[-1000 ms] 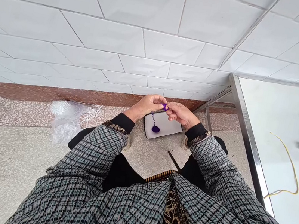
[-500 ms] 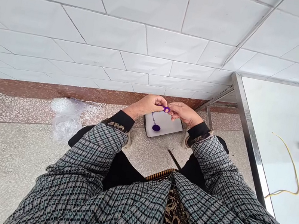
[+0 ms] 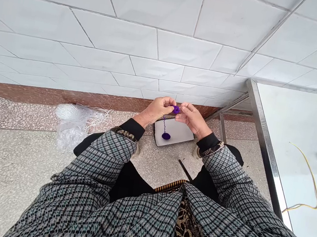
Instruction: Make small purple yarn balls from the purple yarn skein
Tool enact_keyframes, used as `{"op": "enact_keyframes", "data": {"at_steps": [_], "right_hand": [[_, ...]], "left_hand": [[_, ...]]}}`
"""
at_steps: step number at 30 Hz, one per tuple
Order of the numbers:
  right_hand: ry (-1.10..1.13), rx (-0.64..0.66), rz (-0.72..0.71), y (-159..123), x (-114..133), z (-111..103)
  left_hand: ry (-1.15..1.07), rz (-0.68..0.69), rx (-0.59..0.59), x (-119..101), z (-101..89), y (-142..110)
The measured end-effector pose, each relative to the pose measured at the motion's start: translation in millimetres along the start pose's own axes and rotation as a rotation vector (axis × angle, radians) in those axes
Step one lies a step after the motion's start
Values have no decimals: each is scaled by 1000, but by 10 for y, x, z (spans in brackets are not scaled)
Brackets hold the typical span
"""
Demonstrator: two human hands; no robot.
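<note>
Pinched between the thumb and fingers of my left hand [image 3: 160, 108] is a small purple piece of yarn work [image 3: 175, 109], bunched and round. A crinkled purple strand runs down from it to a ball of purple yarn [image 3: 166, 136]. That ball rests on a white, dark-edged flat tray or board [image 3: 180, 135] on the floor. My right hand [image 3: 191, 117] has its thumb and index fingertips close together at the piece's right edge, with the lower fingers loosely stretched. Whether a thin tool sits in those fingertips is too small to tell.
A clear plastic bag with white cord [image 3: 73, 123] lies on the floor at left. A dark stick-like object [image 3: 185, 169] lies between my legs. At right stands a metal-edged white table [image 3: 273, 112] bearing a yellow cord [image 3: 313, 179]. The tiled wall [image 3: 114, 33] rises ahead.
Both hands have risen slightly. The purple piece, earlier stretched like a loop around a fingertip, now looks bunched and round. My right hand's lower fingers have spread a little.
</note>
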State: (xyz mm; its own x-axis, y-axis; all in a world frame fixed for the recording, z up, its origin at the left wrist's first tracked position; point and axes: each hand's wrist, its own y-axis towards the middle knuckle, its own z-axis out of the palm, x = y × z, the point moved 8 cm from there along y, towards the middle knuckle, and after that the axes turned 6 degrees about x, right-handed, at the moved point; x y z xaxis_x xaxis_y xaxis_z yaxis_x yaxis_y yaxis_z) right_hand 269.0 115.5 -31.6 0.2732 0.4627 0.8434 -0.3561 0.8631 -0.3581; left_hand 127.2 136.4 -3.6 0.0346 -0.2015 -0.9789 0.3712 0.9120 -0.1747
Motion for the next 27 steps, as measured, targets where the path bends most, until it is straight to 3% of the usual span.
{"op": "enact_keyframes", "data": {"at_steps": [6, 12, 20, 24, 27], "right_hand": [[-384, -68, -250, 42, 141, 55], [-529, -135, -390, -17, 278, 83], [-900, -214, -556, -61, 409, 132], [-898, -218, -562, -26, 398, 103], [-783, -199, -457, 52, 343, 24]], "left_hand": [[-283, -60, -84, 94, 95, 22], [-343, -60, -127, 140, 111, 37], [-438, -72, -161, 199, 129, 34], [-417, -81, -155, 219, 153, 27], [-339, -90, -98, 210, 151, 14]]}}
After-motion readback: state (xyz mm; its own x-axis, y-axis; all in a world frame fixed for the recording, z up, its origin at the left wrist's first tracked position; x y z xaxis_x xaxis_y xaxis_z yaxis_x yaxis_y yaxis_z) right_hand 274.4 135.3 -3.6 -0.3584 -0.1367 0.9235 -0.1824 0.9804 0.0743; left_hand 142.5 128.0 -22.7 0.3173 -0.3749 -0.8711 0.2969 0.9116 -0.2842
